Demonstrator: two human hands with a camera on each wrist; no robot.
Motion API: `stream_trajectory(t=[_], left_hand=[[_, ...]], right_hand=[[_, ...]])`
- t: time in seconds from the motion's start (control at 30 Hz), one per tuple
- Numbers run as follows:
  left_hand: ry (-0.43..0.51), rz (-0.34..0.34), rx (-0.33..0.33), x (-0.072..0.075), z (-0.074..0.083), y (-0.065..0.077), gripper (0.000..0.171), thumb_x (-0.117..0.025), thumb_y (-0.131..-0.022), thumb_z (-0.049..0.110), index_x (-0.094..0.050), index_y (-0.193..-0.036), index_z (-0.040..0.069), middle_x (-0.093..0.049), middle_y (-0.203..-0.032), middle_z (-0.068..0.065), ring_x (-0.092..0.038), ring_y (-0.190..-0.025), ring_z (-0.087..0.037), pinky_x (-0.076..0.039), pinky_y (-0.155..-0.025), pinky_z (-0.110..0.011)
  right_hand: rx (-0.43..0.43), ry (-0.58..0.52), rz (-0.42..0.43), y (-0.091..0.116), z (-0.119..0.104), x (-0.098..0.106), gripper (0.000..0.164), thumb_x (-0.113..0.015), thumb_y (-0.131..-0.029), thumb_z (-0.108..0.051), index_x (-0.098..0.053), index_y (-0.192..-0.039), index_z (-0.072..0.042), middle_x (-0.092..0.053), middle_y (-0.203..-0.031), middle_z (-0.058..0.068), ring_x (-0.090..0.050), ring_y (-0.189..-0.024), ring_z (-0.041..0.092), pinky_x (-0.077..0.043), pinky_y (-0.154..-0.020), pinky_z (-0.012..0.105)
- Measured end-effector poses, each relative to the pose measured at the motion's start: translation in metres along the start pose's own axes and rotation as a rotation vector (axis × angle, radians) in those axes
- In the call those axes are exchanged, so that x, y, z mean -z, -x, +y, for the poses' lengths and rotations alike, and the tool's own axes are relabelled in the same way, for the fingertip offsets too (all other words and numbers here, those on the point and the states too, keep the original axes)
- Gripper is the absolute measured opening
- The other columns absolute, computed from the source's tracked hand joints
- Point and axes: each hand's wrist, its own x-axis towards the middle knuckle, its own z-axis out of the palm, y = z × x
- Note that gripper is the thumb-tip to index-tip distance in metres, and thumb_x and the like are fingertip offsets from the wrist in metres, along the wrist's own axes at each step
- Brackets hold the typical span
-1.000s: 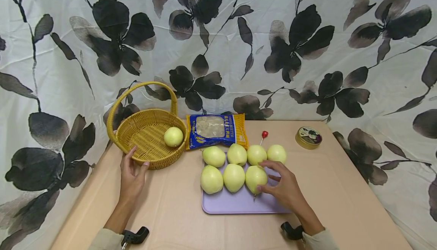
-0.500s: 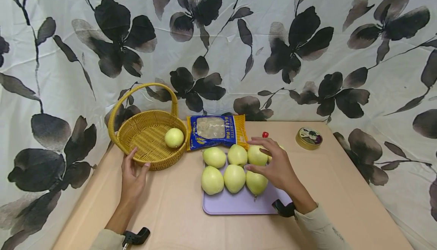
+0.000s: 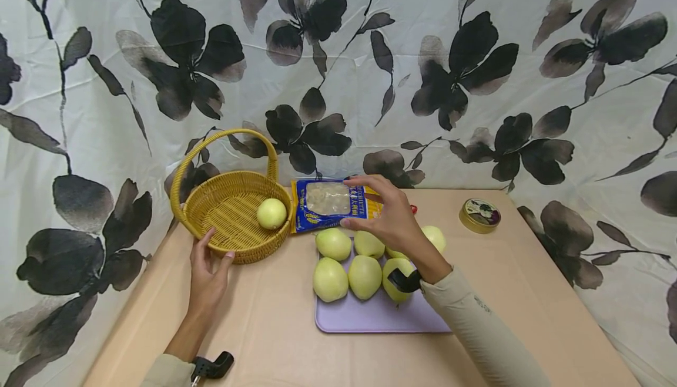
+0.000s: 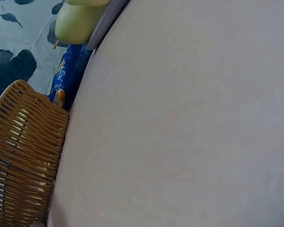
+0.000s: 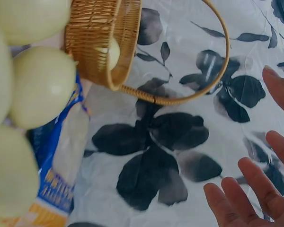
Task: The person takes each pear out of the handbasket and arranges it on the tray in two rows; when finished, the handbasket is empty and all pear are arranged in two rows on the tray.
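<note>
A yellow woven basket [image 3: 238, 249] with a tall handle stands at the left, with one pale green pear [image 3: 272, 214] in it. My left hand [image 3: 207, 278] is at its near side, fingers extended, fingertips right at the rim and wall. Several more pears [image 3: 330, 279] sit in two rows at the lilac tray [image 3: 370, 319]. Above the back row hangs my right hand [image 3: 388, 211], its thumb and fingers spread with nothing between them, overlapping the blue and yellow pasta bag [image 3: 317, 219]. In the right wrist view, the fingers [image 5: 255, 182] are spread apart in the air.
A round gold tin [image 3: 479, 215] stands at the back right of the table [image 3: 529, 305]. The red head of a small stick [image 3: 414, 209] shows just behind my right hand. A white cloth with dark flowers [image 3: 370, 81] hangs behind the table.
My right hand has let go of the front right pear, which stays on the tray, and has moved back and left over the pasta bag. My left hand keeps its place at the basket.
</note>
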Motion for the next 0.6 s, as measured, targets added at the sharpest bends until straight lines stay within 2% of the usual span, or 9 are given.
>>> stream_trajectory(t=[0.3,0.6], left_hand=[[0.005,0.007,0.004,0.000,-0.001,-0.001,0.072,-0.061,-0.109,0.016,-0.023,-0.169,0.032,-0.001,-0.179,-0.003,0.000,-0.167,-0.021,-0.009,-0.139,-0.047],[0.014,0.003,-0.004,0.000,-0.002,-0.001,0.073,-0.060,-0.109,0.015,-0.022,-0.169,0.032,-0.002,-0.179,-0.003,0.001,-0.167,-0.021,-0.007,-0.139,-0.047]], right_hand=[[0.057,-0.021,-0.075,-0.044,-0.010,-0.039,0.065,-0.096,-0.080,-0.018,-0.069,-0.139,-0.017,-0.066,-0.141,0.002,-0.059,-0.137,0.022,-0.057,-0.114,0.044],[0.025,0.057,-0.176,-0.084,-0.012,-0.082,0.065,-0.094,-0.083,-0.028,-0.066,-0.141,-0.021,-0.063,-0.145,0.002,-0.062,-0.136,0.021,-0.057,-0.112,0.030]])
